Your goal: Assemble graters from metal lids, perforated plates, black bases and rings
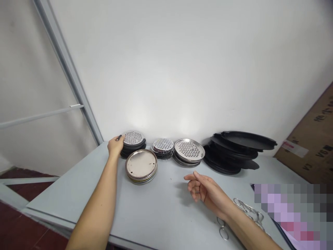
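Observation:
My left hand [116,146] is closed on the left edge of a round grater plate [133,138], its thumb by a small dark tab. This plate has a holed metal face and a black rim, and it is at the top of a black stack. In front stands a stack of plain round metal lids [142,164]. My right hand [203,191] hovers over the table with nothing in it, fingers apart and loosely bent. Beyond it are a stack of metal-rimmed grater plates [189,150] and a smaller stack of perforated discs [163,144].
Large black round trays [241,142] lean in an uneven pile at the back right. Several metal rings [223,233] lie beneath and beside my right forearm. A cardboard box [309,146] stands at the right. The grey table [166,215] meets a white wall; a metal frame [63,62] rises at left.

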`<state>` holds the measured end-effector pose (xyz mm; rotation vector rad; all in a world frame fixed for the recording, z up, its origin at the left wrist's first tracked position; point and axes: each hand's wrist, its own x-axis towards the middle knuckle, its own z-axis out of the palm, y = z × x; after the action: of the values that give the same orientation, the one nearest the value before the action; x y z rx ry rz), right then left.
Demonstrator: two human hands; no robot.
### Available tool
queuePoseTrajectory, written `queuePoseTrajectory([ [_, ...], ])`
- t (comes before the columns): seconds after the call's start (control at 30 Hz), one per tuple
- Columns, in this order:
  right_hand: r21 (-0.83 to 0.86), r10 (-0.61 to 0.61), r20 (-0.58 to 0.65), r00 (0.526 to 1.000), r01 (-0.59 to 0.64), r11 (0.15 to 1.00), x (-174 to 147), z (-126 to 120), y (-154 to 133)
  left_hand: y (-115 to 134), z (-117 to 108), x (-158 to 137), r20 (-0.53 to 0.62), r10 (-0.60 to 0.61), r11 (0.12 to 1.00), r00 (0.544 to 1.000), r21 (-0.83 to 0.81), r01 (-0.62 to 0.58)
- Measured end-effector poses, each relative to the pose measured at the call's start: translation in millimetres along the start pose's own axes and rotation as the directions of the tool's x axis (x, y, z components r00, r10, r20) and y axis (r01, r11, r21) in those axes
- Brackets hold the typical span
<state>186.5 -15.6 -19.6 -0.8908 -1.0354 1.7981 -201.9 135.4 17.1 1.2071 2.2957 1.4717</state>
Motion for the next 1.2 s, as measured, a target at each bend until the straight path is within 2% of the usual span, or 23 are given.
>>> queuePoseTrajectory([
  [0.1,-0.004,0.002,0.016,1.000,-0.002,1.000,-0.9,0.4,0.0,1.4,-1.2,0.5,-0.073,-0.009,0.997,0.997,0.070,0.014],
  [0.27,-0.006,0.002,0.017,1.000,-0.002,1.000,-0.3,2.1,-1.3,7.1,-0.8,-2.2,-0.117,-0.010,0.987,0.993,0.156,0.029],
  [0.47,-0.021,0.014,0.012,1.000,-0.014,1.000,-1.5,3.5,-2.1,6.7,-3.4,-5.2,-0.133,-0.007,0.977,0.991,0.209,0.035],
  [0.77,-0.033,0.015,0.022,1.000,-0.014,0.999,-1.0,4.0,-0.9,2.7,1.2,-5.8,-0.109,-0.009,0.981,0.994,0.190,0.030],
  [0.87,-0.032,0.016,0.033,0.999,-0.015,0.999,-1.2,4.0,-0.6,8.0,-2.1,-15.2,-0.137,0.019,0.978,0.990,0.210,0.010],
  [0.97,-0.029,0.015,0.034,0.999,-0.014,0.999,-1.1,3.6,0.1,20.1,-16.3,-29.4,-0.169,0.091,0.968,0.981,0.248,-0.047],
  [1.0,-0.029,0.013,0.032,0.999,-0.012,0.999,-1.0,3.5,0.3,24.2,-23.0,-34.1,-0.158,0.129,0.960,0.979,0.268,-0.083],
  [1.03,-0.030,0.010,0.030,0.999,-0.010,0.999,-0.8,3.4,0.4,27.5,-30.2,-38.5,-0.094,0.184,0.934,0.978,0.328,-0.144],
  [1.07,-0.030,0.008,0.029,1.000,-0.007,1.000,-0.6,3.3,0.4,29.8,-37.1,-42.4,-0.023,0.191,0.914,0.981,0.368,-0.169],
  [1.13,-0.030,0.006,0.027,1.000,-0.005,1.000,-0.4,3.5,0.2,30.6,-48.3,-48.9,0.142,0.149,0.887,0.979,0.419,-0.195],
  [1.2,-0.032,0.007,0.024,1.000,-0.007,0.999,-0.3,3.8,0.0,27.7,-54.1,-53.8,0.319,0.066,0.871,0.945,0.444,-0.210],
])
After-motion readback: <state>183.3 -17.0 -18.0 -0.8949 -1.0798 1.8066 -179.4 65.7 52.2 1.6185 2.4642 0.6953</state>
